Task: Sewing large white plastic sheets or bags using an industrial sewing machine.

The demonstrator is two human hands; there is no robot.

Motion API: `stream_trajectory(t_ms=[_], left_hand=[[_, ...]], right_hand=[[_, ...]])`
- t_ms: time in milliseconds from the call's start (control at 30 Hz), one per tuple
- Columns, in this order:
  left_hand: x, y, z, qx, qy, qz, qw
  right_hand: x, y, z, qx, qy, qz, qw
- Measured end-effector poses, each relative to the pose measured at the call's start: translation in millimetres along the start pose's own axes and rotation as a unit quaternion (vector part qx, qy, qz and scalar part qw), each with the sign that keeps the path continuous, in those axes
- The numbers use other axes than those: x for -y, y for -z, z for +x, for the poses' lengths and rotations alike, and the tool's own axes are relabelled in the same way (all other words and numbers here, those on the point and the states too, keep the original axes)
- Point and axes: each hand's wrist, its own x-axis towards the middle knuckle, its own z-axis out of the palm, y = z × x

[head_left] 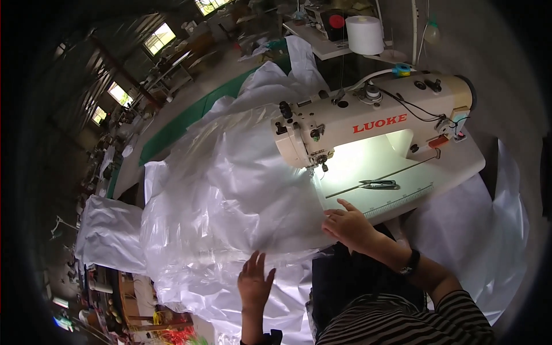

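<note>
A large sheet of thin white, slightly shiny material (230, 190) spreads over the left of the sewing table and hangs down its front in folds. Its right edge runs under the needle area of a cream industrial sewing machine (368, 118) with a lit lamp. My right hand (349, 226) rests at that edge, in front of the needle, fingers apart and reaching left. My left hand (256, 282) is over the front part of the sheet with its fingers spread; whether it touches the material is unclear. Small thread snips (379, 184) lie on the machine bed, beyond my right hand.
A thin metal rod (382, 177) crosses the machine bed. A white thread cone (365, 35) stands behind the machine. More white sheeting (471, 236) hangs at the right. Beyond the table's green edge (201, 106), cluttered workshop benches extend to the left.
</note>
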Motion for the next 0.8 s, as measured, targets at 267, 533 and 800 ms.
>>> stream_trajectory(t_ms=[267, 533, 800], left_hand=[[-36, 33, 17, -0.082, -0.052, -0.127, 0.987], [-38, -22, 44, -0.093, -0.104, -0.125, 0.982], [-28, -16, 91, -0.122, -0.043, -0.305, 0.944]], right_hand=[[5, 17, 21, 0.075, 0.042, 0.058, 0.995], [-2, 16, -10, 0.082, -0.018, 0.131, 0.988], [6, 12, -24, -0.031, -0.071, 0.170, 0.982]])
